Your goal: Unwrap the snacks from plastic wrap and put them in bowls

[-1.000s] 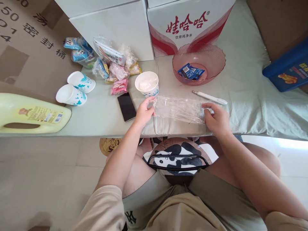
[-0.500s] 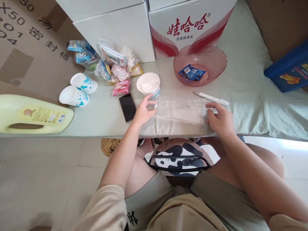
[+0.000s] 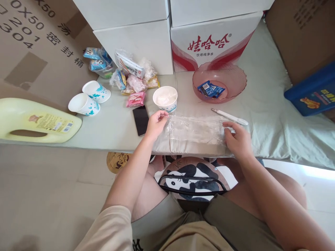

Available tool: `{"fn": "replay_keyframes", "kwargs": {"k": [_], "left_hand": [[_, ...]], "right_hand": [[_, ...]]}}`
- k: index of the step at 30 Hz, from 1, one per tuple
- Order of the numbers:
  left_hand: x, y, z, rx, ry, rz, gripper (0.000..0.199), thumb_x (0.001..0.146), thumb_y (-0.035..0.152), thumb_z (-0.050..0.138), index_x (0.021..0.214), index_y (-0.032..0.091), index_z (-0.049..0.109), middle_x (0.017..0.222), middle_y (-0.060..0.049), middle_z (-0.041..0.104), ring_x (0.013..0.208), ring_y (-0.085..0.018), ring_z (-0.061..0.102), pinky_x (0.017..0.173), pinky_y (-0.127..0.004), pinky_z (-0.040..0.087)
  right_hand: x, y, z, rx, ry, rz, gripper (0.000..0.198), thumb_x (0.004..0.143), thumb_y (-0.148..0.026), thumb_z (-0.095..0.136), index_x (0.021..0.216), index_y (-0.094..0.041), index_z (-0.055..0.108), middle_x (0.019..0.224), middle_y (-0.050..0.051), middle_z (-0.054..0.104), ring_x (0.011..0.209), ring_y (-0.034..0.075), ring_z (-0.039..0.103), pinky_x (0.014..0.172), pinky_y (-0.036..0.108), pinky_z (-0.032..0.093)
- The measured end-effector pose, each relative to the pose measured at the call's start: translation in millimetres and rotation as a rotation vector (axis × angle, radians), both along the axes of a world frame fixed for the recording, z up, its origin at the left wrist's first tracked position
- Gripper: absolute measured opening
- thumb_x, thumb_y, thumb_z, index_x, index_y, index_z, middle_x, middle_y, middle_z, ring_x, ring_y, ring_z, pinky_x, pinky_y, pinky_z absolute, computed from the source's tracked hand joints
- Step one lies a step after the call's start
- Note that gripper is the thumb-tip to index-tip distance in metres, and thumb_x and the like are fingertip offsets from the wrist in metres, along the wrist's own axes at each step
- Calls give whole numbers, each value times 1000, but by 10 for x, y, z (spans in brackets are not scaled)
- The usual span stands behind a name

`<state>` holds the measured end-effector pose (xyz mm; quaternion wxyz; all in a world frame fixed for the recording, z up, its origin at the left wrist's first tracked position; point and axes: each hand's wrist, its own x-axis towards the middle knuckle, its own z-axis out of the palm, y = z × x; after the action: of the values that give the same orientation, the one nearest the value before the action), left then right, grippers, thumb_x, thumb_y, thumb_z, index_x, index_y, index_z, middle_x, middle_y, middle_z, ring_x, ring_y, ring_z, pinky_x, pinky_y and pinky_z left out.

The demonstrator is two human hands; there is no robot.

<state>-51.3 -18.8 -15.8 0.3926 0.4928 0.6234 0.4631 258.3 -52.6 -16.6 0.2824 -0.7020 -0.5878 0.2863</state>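
Note:
A clear plastic bag (image 3: 195, 129) lies stretched flat along the front of the cloth-covered surface. My left hand (image 3: 156, 125) pinches its left end between thumb and fingers. At the other end, my right hand (image 3: 237, 138) is curled with thumb and forefinger close together on the film. Just behind the left hand stands a white paper bowl (image 3: 165, 99) with something whitish in it. A white pen-like tool with a brown tip (image 3: 230, 116) lies behind the right hand. Left of the left hand is a black phone (image 3: 140, 120).
A pink ribbed bowl (image 3: 235, 89) holds blue sachets (image 3: 210, 89). Paper cups (image 3: 84, 104), a yellow jug (image 3: 42, 120), a pink packet (image 3: 135, 99) and bagged snacks (image 3: 136, 82) stand left. White cartons (image 3: 136, 48) line the back; a blue container (image 3: 311, 91) is right.
My left thumb and fingers have closed together on the bag's left end. The film looks spread wider and more wrinkled. The camera view has shifted slightly.

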Motion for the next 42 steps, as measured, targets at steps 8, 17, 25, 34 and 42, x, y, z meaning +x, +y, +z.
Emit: {"fn": "replay_keyframes", "kwargs": {"k": [8, 17, 25, 34, 42], "left_hand": [[7, -42, 22, -54, -51, 65, 7, 91, 18, 56, 97, 19, 58, 96, -1, 63, 46, -2, 43, 43, -18, 31], [1, -76, 173, -251, -309, -102, 38, 93, 34, 61, 127, 28, 46, 91, -2, 71, 54, -5, 51, 54, -19, 36], [5, -110, 114, -280, -90, -134, 44, 84, 17, 64, 125, 27, 50, 84, 4, 61, 53, -6, 53, 55, -21, 40], [21, -29, -95, -61, 315, -104, 27, 82, 16, 63, 108, 23, 64, 81, 1, 66, 58, -10, 51, 63, -24, 43], [73, -29, -77, -37, 516, -179, 29, 85, 12, 61, 111, 18, 71, 100, -9, 70, 87, -19, 64, 87, -33, 49]], "right_hand": [[-20, -27, -44, 8, 8, 21, 40, 83, -33, 48, 113, -18, 71, 70, 2, 65, 50, 17, 57, 63, 35, 47], [-46, -19, 46, -8, -29, -23, 40, 84, -32, 47, 113, -17, 70, 73, 4, 65, 50, 16, 55, 62, 35, 46], [5, 24, -9, 15, -50, -40, 41, 84, -32, 46, 114, -18, 70, 84, 8, 70, 58, 19, 59, 71, 39, 49], [40, -3, -111, 174, -164, 38, 37, 81, -36, 57, 111, -22, 73, 128, 13, 64, 59, 13, 56, 88, 48, 53], [31, -65, -55, 337, -555, 173, 41, 86, -29, 55, 125, -24, 70, 145, 18, 45, 124, 40, 49, 98, 60, 44]]}}
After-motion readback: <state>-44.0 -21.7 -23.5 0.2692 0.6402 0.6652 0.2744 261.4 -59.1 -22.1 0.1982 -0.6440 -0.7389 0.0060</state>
